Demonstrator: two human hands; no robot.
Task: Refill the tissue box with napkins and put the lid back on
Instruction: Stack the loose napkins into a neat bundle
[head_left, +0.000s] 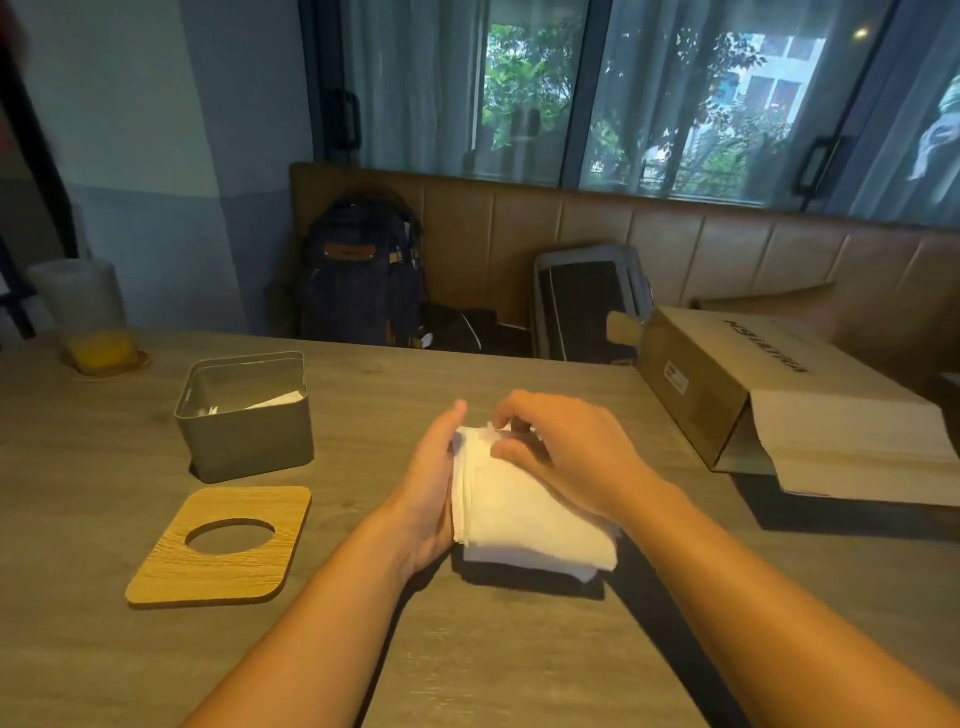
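Closest to me, the left forearm (322, 608) and right forearm (753, 582) are angling in over the table (130, 649). They are meeting at the napkins (524, 514), which are sitting right of the box (244, 431) and nearer me than it. The left hand (428, 488) is pressing its palm against the stack's left edge with the thumb lying on top. Its fingers are hiding underneath, so I am judging, not seeing, that it is clamping the stack. The right hand (566, 457) is curling thumb and fingers over the far top corner, pinching the upper sheets. I am reading this as squaring the stack into one block, since loose edges would be catching on the rim. The shadow below is suggesting the stack is riding just clear of the wood. The box is standing open with a few white sheets showing low inside, so the refill is not yet done. The lid (223, 545) is lying flat just in front of the box, apart from it, probably parked close for the last step. A carton (779, 415) is lying open well to the box's right, likely the supply. A glass (88, 322) of orange drink is standing behind the box, to its left.
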